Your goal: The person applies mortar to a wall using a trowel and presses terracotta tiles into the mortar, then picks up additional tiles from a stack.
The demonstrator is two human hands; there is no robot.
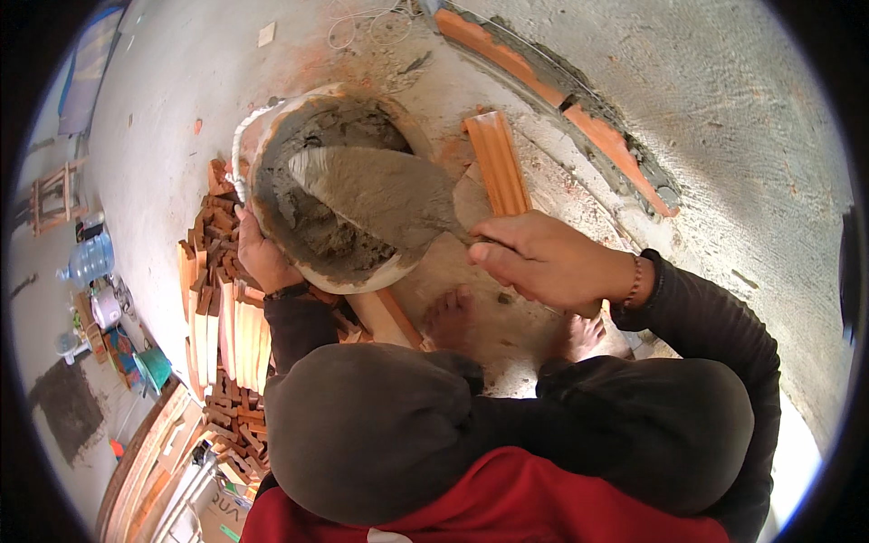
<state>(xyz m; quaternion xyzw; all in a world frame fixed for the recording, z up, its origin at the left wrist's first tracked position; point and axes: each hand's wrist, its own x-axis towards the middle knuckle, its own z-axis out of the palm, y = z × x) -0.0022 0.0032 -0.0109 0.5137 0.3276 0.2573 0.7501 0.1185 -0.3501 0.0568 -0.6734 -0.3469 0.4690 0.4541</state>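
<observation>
My right hand (pixel 534 262) is wrapped round the handle of a trowel (pixel 380 195). The broad, mortar-coated blade reaches left over the mouth of a round bucket (pixel 407 118). Wet grey mortar (pixel 317 222) lies inside, partly hidden beneath the blade. On the bucket's left side, my left hand (pixel 264 253) grips the outer wall near the rim, its fingers partly hidden. A white rope handle (pixel 241 149) loops up at that side, just above the hand.
An orange brick (pixel 500 163) lies right of the bucket. Orange bricks set in mortar (pixel 606 145) run along the wall base at upper right. Many bricks (pixel 240 335) are stacked at left, near a blue water jug (pixel 90 257). My bare foot (pixel 450 317) stands below the bucket.
</observation>
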